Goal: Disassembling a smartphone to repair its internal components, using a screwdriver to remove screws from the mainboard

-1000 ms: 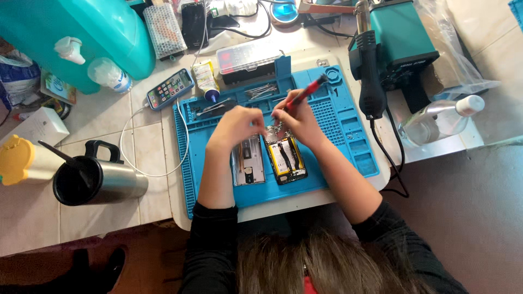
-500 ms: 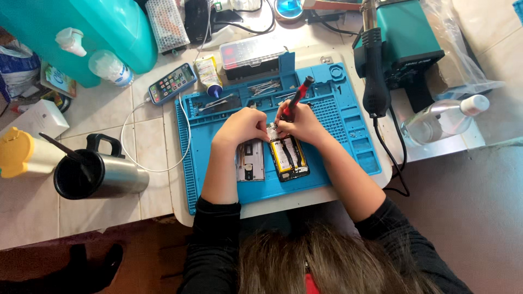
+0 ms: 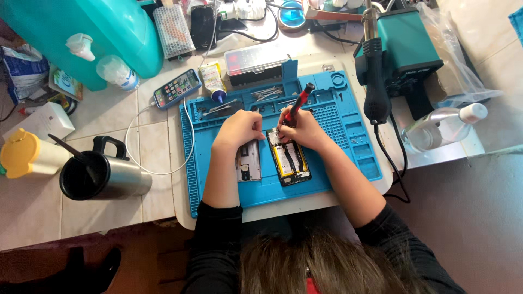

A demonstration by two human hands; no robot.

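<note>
My right hand [image 3: 305, 128] grips the red screwdriver [image 3: 295, 106], now tipped upright onto the opened phone [image 3: 289, 158] below; left hand [image 3: 239, 129] clenched beside.

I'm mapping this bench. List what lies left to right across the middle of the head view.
Yellow-lidded container → steel mug → left hand → opened phone → right hand → hot-air handpiece → clear bottle.
</note>
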